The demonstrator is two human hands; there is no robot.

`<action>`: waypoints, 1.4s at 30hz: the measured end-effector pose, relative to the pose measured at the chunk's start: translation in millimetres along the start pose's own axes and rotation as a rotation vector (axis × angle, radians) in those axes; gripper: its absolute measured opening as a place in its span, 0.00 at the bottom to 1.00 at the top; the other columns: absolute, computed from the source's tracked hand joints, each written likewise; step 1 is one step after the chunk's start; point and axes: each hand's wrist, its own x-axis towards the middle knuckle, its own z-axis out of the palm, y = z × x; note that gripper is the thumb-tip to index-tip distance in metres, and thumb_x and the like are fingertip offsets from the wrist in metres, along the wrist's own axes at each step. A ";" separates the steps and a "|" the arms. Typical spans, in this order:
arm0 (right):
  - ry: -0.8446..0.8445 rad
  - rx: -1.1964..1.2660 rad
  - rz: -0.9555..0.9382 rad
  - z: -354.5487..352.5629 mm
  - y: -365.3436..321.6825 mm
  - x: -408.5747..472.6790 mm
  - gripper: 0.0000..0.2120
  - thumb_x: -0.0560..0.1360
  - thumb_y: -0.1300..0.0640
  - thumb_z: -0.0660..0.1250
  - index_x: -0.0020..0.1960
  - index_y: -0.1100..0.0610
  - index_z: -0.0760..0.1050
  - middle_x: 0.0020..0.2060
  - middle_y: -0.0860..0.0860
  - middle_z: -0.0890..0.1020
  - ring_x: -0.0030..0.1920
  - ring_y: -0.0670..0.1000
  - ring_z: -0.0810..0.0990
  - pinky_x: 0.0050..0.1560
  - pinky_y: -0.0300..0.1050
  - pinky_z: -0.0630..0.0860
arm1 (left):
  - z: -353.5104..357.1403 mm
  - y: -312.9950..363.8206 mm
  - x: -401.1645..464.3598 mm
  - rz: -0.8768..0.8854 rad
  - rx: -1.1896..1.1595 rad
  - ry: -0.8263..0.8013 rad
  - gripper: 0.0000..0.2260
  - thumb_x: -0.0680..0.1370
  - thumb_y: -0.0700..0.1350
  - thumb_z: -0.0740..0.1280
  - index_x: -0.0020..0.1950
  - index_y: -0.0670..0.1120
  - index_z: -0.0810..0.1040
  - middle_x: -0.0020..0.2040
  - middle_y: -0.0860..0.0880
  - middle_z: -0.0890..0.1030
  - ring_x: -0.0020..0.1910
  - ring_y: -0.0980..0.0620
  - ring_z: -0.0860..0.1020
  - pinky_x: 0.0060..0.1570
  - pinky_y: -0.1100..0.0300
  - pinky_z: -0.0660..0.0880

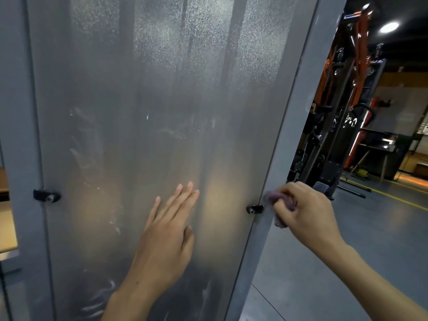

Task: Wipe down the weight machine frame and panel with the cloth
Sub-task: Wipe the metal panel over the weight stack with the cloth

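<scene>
curled tight round a bunched purple cloth [281,206], the right hand [305,209] has it pinched between fingers and thumb and pressed against the grey frame post [298,93] on the right side of the machine, right beside a small black clip [254,209] that fastens the panel to that post. cloth mostly buried in the fist, just a wad poking out at the knuckles and a bit hanging below. over to the left hand [166,237]: fingers straight and together, palm flat on the frosted panel [143,100], holding nothing, forearm coming up from the bottom edge. panel is translucent grey, speckled up top, with pale smears and streaks across its middle and lower left. dark upright bars show dimly through it. a second black clip [46,195] sits on the left frame post [18,112], level with the first. past the right post, an orange and black rack [347,89] stands well back on a grey floor [382,216] marked with yellow lines, and a round ceiling light [389,27] glows up in the corner.
</scene>
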 end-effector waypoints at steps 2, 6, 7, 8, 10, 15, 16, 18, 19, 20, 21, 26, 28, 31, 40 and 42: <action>0.003 -0.013 0.009 -3.2 4.8 -0.6 0.07 0.72 0.54 0.68 0.45 0.44 0.82 0.39 0.40 0.80 0.39 0.43 0.79 0.40 0.51 0.80 | 0.1 1.1 -1.0 0.001 -0.001 0.002 0.35 0.74 0.40 0.62 0.82 0.51 0.61 0.82 0.58 0.59 0.81 0.60 0.53 0.79 0.53 0.48; -0.072 -0.062 -0.022 11.4 -9.6 -2.3 0.05 0.74 0.53 0.67 0.46 0.45 0.82 0.41 0.42 0.80 0.41 0.47 0.81 0.42 0.51 0.79 | -0.9 -0.3 -1.8 0.001 0.006 0.000 0.35 0.74 0.40 0.62 0.82 0.51 0.61 0.82 0.59 0.58 0.81 0.60 0.53 0.78 0.50 0.49; -0.070 -0.072 -0.023 17.4 -14.4 -3.3 0.04 0.74 0.53 0.67 0.44 0.46 0.81 0.41 0.43 0.80 0.41 0.50 0.81 0.42 0.51 0.78 | -0.8 -0.5 -1.7 0.001 0.006 0.000 0.35 0.75 0.40 0.62 0.82 0.52 0.61 0.82 0.59 0.58 0.81 0.60 0.53 0.78 0.50 0.50; -0.065 -0.065 -0.028 24.0 -19.3 -4.9 0.03 0.74 0.53 0.67 0.43 0.47 0.79 0.41 0.43 0.80 0.42 0.51 0.81 0.41 0.51 0.77 | -0.7 -0.4 -1.5 0.000 0.007 0.000 0.35 0.74 0.40 0.62 0.82 0.52 0.61 0.82 0.59 0.58 0.81 0.60 0.53 0.78 0.50 0.50; -0.076 -0.033 -0.058 34.1 -30.1 -8.5 0.05 0.75 0.52 0.67 0.40 0.46 0.74 0.40 0.42 0.80 0.41 0.52 0.82 0.39 0.50 0.76 | -0.1 -0.2 -1.2 -0.002 0.009 -0.001 0.35 0.74 0.41 0.62 0.82 0.52 0.61 0.82 0.59 0.58 0.81 0.60 0.53 0.78 0.50 0.50; -0.069 0.022 -0.014 14.9 -19.6 -6.0 0.05 0.74 0.54 0.67 0.44 0.45 0.79 0.38 0.40 0.78 0.39 0.44 0.78 0.40 0.47 0.75 | 0.4 -0.5 -1.2 -0.002 0.008 0.002 0.34 0.74 0.41 0.61 0.81 0.51 0.62 0.82 0.58 0.59 0.81 0.60 0.53 0.78 0.50 0.49; -0.032 0.014 0.007 7.2 -14.3 -6.0 0.05 0.73 0.54 0.66 0.44 0.46 0.79 0.38 0.41 0.78 0.39 0.44 0.78 0.39 0.46 0.74 | 0.3 -0.2 -1.3 -0.002 0.007 0.006 0.34 0.74 0.41 0.62 0.81 0.51 0.62 0.82 0.58 0.59 0.81 0.60 0.53 0.78 0.51 0.49; -0.003 0.013 0.063 -0.6 -3.5 -7.4 0.06 0.73 0.56 0.67 0.42 0.46 0.78 0.35 0.40 0.79 0.37 0.42 0.79 0.37 0.45 0.74 | 0.2 0.4 -1.4 0.003 0.005 0.004 0.34 0.75 0.41 0.62 0.81 0.51 0.62 0.82 0.58 0.59 0.81 0.60 0.53 0.78 0.51 0.49; -0.012 0.034 0.093 -1.4 -2.3 -8.7 0.08 0.74 0.58 0.67 0.41 0.46 0.77 0.33 0.41 0.80 0.35 0.41 0.80 0.37 0.43 0.75 | 0.3 0.0 -1.5 0.005 0.006 0.002 0.34 0.74 0.41 0.62 0.81 0.51 0.62 0.82 0.58 0.59 0.81 0.60 0.53 0.78 0.51 0.49; -0.024 0.065 0.123 0.8 -2.1 -10.8 0.09 0.74 0.60 0.68 0.41 0.47 0.77 0.31 0.41 0.81 0.33 0.40 0.80 0.36 0.42 0.76 | 0.3 -0.6 -1.4 0.006 0.007 0.000 0.34 0.74 0.41 0.62 0.81 0.51 0.62 0.82 0.58 0.59 0.81 0.60 0.53 0.78 0.51 0.49; -0.036 0.109 0.153 4.8 -3.3 -12.8 0.10 0.75 0.62 0.68 0.41 0.48 0.78 0.29 0.42 0.82 0.31 0.39 0.81 0.36 0.42 0.77 | 0.1 -1.4 -1.5 0.008 0.011 -0.002 0.34 0.74 0.41 0.61 0.82 0.51 0.62 0.82 0.58 0.59 0.81 0.60 0.53 0.78 0.51 0.49; 0.007 0.376 0.240 23.4 -14.9 -23.4 0.09 0.77 0.66 0.68 0.41 0.55 0.81 0.26 0.44 0.81 0.27 0.41 0.79 0.28 0.31 0.72 | -0.6 -2.2 -1.3 0.005 0.012 -0.006 0.33 0.74 0.42 0.60 0.81 0.51 0.62 0.82 0.59 0.59 0.81 0.60 0.53 0.78 0.51 0.49; 0.105 0.389 0.230 21.0 -13.1 -18.0 0.09 0.76 0.65 0.70 0.41 0.52 0.81 0.28 0.44 0.81 0.29 0.42 0.79 0.28 0.32 0.70 | -0.3 -1.5 -0.7 0.001 0.010 -0.003 0.34 0.74 0.41 0.62 0.81 0.51 0.63 0.82 0.59 0.59 0.81 0.60 0.53 0.78 0.51 0.49; 0.108 0.322 0.172 12.2 -11.6 -10.6 0.10 0.75 0.65 0.70 0.40 0.50 0.80 0.29 0.43 0.81 0.31 0.42 0.79 0.29 0.32 0.70 | -0.4 -1.7 -1.1 0.004 0.014 -0.010 0.35 0.74 0.40 0.62 0.82 0.52 0.62 0.82 0.59 0.58 0.81 0.60 0.53 0.79 0.51 0.48; -0.071 0.195 -0.010 40.2 -19.5 -12.9 0.06 0.76 0.54 0.67 0.40 0.48 0.76 0.34 0.40 0.79 0.37 0.42 0.80 0.39 0.53 0.79 | 1.7 -2.1 -0.7 0.002 0.017 0.000 0.35 0.73 0.40 0.62 0.81 0.51 0.62 0.82 0.59 0.59 0.81 0.60 0.53 0.78 0.50 0.50; -0.111 0.087 -0.080 28.9 -16.4 -7.1 0.05 0.75 0.51 0.63 0.42 0.43 0.76 0.36 0.39 0.78 0.39 0.42 0.78 0.42 0.51 0.78 | 1.7 -2.1 -0.5 -0.002 0.014 0.002 0.35 0.73 0.40 0.62 0.81 0.51 0.63 0.82 0.59 0.59 0.81 0.60 0.53 0.78 0.49 0.50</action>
